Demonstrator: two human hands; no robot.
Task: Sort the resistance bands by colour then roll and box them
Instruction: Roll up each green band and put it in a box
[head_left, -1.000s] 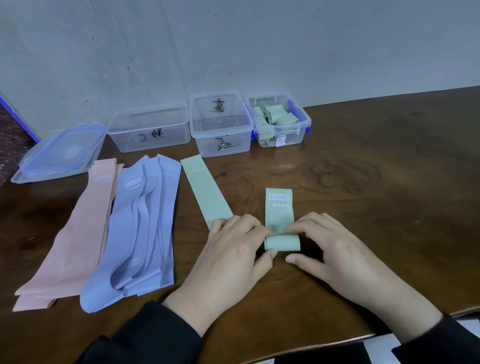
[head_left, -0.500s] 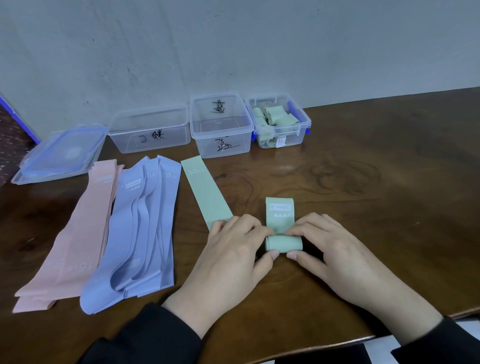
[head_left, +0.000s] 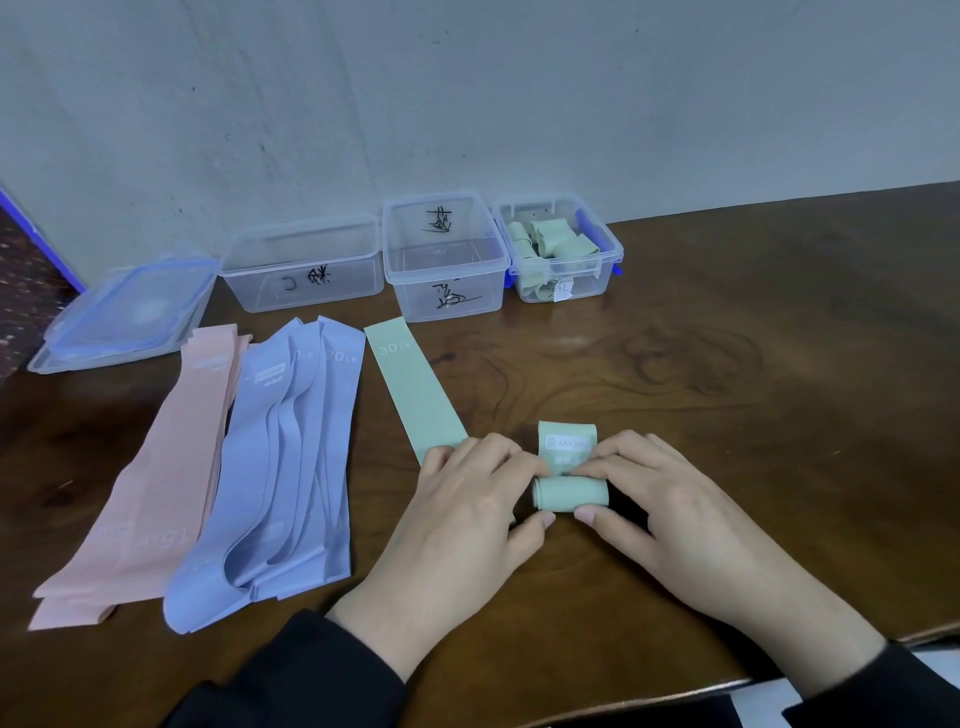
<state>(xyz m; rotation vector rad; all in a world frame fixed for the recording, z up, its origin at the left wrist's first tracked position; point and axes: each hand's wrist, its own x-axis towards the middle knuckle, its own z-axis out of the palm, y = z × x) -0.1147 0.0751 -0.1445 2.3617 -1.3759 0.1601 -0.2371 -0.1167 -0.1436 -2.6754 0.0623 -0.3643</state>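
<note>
Brown wooden table (head_left: 727, 415), grey wall | my left hand (head_left: 462, 525) and right hand (head_left: 670, 514) pinch the green band roll (head_left: 570, 493) between them | roll axis runs left-right; flat tail lies far side, toward green-band box (head_left: 558, 249).

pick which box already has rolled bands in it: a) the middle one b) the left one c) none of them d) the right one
D: the right box holds several green rolls, while the left box and middle box show no bands inside.
</note>
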